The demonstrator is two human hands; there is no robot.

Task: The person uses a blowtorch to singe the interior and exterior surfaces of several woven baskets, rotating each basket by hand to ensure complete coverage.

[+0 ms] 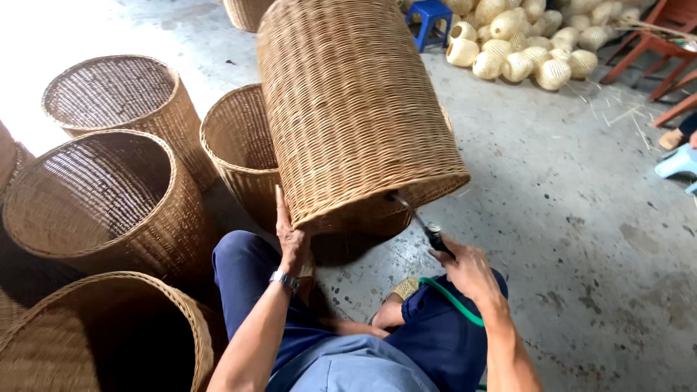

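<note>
A tall brown wicker basket [348, 109] is tipped toward me, its open rim facing my lap. My left hand [290, 236], a watch on its wrist, presses flat against the basket's lower left rim and steadies it. In my right hand [468, 270] is a black nozzle tool [430, 231] fed by a green hose [451, 299]. The tool's thin metal tip points into the basket's rim. I sit on the ground in blue trousers, knees on either side of the basket.
Several more brown wicker baskets [109, 196] stand open at my left. A heap of small pale woven globes [523, 43] lies at the back right beside a blue stool [428, 18] and red chair legs [653, 51]. Grey concrete floor [581, 218] spreads to the right.
</note>
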